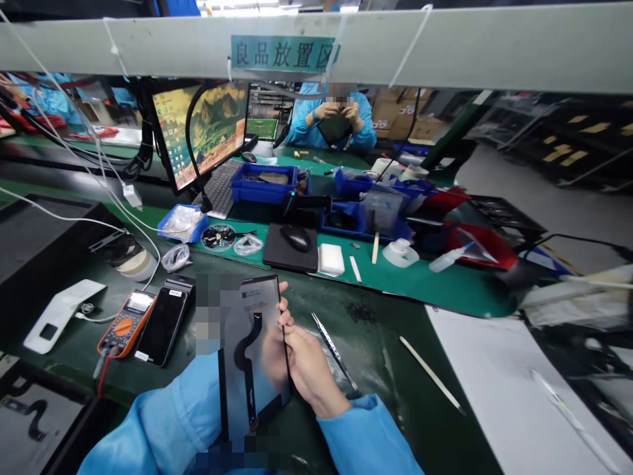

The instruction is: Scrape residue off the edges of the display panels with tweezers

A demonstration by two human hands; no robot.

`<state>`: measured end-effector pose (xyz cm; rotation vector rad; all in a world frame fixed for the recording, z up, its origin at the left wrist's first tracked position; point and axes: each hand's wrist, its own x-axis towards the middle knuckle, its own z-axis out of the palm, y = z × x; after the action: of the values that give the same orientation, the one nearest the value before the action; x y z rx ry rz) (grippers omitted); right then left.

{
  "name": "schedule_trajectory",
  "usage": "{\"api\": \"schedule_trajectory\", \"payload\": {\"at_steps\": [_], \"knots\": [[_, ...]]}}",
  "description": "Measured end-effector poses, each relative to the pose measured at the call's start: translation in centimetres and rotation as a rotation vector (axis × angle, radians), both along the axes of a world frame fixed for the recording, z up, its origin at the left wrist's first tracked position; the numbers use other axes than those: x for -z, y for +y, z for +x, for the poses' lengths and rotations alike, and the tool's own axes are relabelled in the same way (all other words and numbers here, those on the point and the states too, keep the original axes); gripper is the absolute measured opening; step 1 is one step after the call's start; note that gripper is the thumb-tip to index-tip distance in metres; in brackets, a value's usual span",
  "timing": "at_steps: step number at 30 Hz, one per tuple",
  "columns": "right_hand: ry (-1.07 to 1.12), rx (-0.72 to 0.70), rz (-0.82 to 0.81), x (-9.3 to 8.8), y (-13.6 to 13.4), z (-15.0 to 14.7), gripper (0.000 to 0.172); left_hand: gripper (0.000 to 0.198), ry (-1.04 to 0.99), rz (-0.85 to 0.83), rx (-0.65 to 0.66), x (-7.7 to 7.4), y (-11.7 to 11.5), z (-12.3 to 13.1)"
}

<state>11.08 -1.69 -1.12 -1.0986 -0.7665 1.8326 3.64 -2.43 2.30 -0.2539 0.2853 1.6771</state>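
Right hand [306, 369] pinches the display panel [252, 349] by its edge; left hand's grip, cannot tell. The panel could slip onto the tweezers [333, 351] at three o'clock.

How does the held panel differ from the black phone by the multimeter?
The panel looks larger than the phone. The panel is held up by the right hand; the phone lies flat on the table. The panel shows a black ribbon cable; the phone's face is plain. Both are dark rectangles.

Green mat [386, 376] opens right of your right hand [306, 366], but tweezers [333, 349] lie just beside it, a white stick [430, 375] beyond; phone [162, 326] and multimeter [126, 323] crowd the left, display panel [252, 343] blocks centre.
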Motion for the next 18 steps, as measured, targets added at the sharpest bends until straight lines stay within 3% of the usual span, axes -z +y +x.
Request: {"api": "schedule_trajectory", "payload": {"at_steps": [2,7,12,16,18], "knots": [[0.000,0.002,-0.005,0.1,0.0,0.0,0.015,0.067,0.019,-0.018,-0.005,-0.4,-0.1,-0.3],[-0.013,0.023,-0.015,-0.1,0.0,-0.2,0.013,0.056,-0.011,0.080,0.163,0.0,-0.1,-1.3],[-0.017,-0.008,-0.013,0.0,0.0,0.0,0.018,0.067,-0.073,-0.035,-0.014,-0.1,0.1,-0.7],[-0.098,0.018,-0.088,1.1,0.1,0.5,0.023,0.035,-0.041,0.047,0.134,-0.5,-0.6,-1.7],[-0.119,0.032,-0.143,1.8,0.6,0.5,0.030,0.025,0.017,0.072,0.134,0.0,-0.9,-2.1]]}}
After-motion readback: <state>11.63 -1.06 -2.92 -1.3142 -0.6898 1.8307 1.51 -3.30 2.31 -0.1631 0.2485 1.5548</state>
